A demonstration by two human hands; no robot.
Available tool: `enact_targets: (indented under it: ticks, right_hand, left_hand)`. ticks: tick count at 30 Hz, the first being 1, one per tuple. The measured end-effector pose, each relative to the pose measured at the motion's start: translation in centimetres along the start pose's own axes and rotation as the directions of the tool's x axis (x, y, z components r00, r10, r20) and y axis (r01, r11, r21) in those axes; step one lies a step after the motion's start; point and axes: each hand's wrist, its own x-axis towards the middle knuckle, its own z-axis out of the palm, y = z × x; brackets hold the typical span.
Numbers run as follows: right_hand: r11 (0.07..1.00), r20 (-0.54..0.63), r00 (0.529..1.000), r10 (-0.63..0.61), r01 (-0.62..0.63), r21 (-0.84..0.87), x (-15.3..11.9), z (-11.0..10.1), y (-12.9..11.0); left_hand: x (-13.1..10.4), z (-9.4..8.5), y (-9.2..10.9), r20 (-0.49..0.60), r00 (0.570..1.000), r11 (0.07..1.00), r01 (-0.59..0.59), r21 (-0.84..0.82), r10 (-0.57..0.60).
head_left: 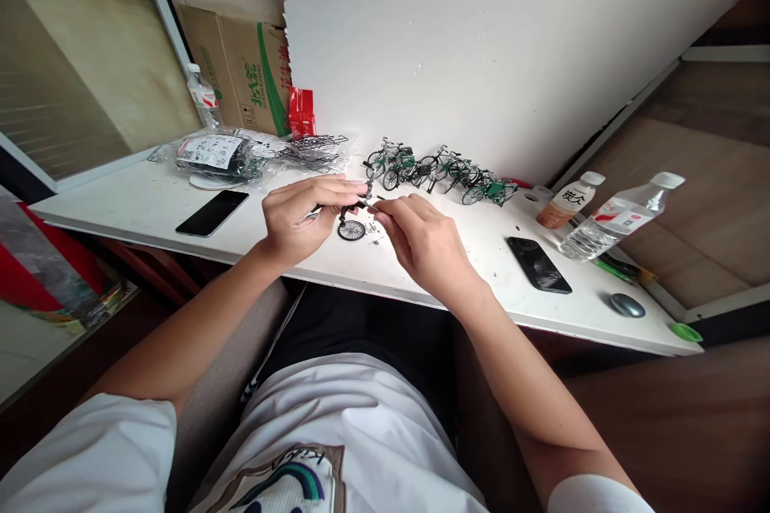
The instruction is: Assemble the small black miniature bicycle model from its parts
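A model bike (pixel 351 230) is held low over the near middle of a white table (pixel 481 244), its spoked wheel hanging down and its handlebar end showing at the fingertips. The left hand (pixel 301 216) grips it from the side, fingers straight and pressed together above, the thumb mostly hidden below. The right hand (pixel 427 240) comes in from the other side, thumb and forefinger pinching a thin piece (pixel 369 208) against the bike; it is too small to tell whether this is a tool or a part.

The step in hand looks like fine work at the bike's front end. The next move seems to call for a steady left grip and small, careful turns or pushes from the right fingertips.

Just beyond the wheel lie tiny loose parts (pixel 371 231). Farther back, green and black bikes (pixel 448 167) stand crowded in a row. To the left are a phone (pixel 212 213), clear bags (pixel 210 152) of parts and a carton (pixel 241 68). To the right are a second phone (pixel 539 264) and a water bottle (pixel 622 216).
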Motion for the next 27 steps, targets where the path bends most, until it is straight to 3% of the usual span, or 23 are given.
enact_targets:
  ticks: [3, 8, 12, 16, 22, 27]
  right_hand:
    - [0.982, -0.022, 0.993, -0.120, 0.115, -0.150, 0.0, 0.0, 0.6]
    - [0.967, -0.030, 0.982, -0.187, 0.178, -0.183, -0.1, -0.3, 0.8]
    - [0.974, -0.009, 0.990, -0.142, 0.139, -0.182, -0.2, -0.4, 0.5]
    - [0.985, 0.056, 0.998, -0.017, 0.026, -0.170, -0.2, -0.3, 0.1]
    - [0.980, 0.183, 0.970, 0.162, -0.180, 0.085, 0.1, -0.5, -0.3]
    - [0.856, 0.222, 0.940, 0.259, -0.330, 0.397, 0.3, 0.0, -0.3]
  left_hand:
    - [0.1, -0.1, 0.1, -0.006, 1.000, 1.000, -0.017, -0.017, 0.017]
    - [0.1, 0.0, 0.6, -0.012, 1.000, 1.000, -0.001, -0.018, 0.001]
    - [0.1, 0.4, 1.0, -0.061, 0.998, 0.996, -0.027, -0.090, 0.022]
    - [0.0, 0.8, 0.9, -0.080, 0.996, 0.990, -0.037, -0.138, 0.026]
    - [-0.9, 1.2, 0.1, -0.072, 0.997, 0.996, -0.008, -0.092, 0.002]
    - [-1.2, 1.1, -0.2, -0.066, 0.997, 0.998, -0.032, -0.057, 0.028]
